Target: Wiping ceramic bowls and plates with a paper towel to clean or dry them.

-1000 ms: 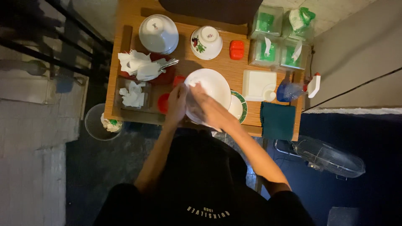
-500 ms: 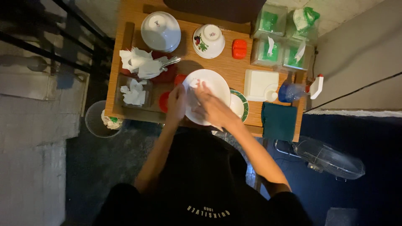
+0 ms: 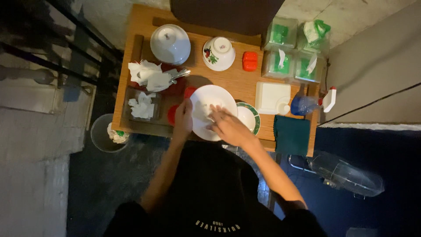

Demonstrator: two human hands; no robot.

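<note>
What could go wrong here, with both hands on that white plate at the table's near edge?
1. The white plate sits at the near edge of the wooden table; the left hand grips its rim while the right hand presses on it, so a hard push might slide it off.
2. The green-rimmed plate lies partly beneath it and could get dragged along.
3. The spray bottle lies close to the right elbow's path and might get knocked.

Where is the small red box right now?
In the head view, the red box sits on the wooden table, between the floral bowl and the green-filled clear containers.
</note>
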